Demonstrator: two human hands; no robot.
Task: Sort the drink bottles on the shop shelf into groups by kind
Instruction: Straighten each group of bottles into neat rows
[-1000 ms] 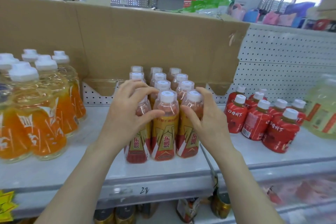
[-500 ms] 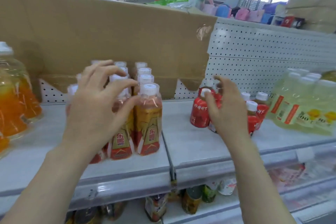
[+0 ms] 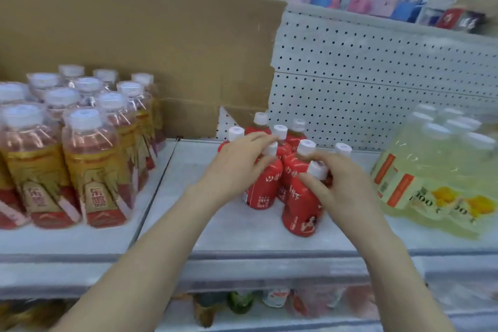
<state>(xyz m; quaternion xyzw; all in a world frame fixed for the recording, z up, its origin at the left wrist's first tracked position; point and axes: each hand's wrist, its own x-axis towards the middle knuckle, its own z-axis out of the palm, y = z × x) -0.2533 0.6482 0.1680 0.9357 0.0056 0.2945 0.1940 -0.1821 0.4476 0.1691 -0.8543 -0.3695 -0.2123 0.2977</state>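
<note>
A cluster of small red plastic bottles with white caps (image 3: 295,137) is stood on the grey metal shelf (image 3: 242,234), between a shrink-wrapped pack of gold-labelled bottles (image 3: 91,170) and a wrapped pack of pale yellow bottles (image 3: 436,170). The front red bottle (image 3: 301,207) is gripped at its neck by the curled fingers (image 3: 312,183) of the right hand (image 3: 342,188). The left hand (image 3: 237,170) is laid across the cluster's left side with fingers stretched; whether anything is gripped there cannot be told.

Bare left grip (image 3: 235,173), bare right grip (image 3: 342,186)
</note>
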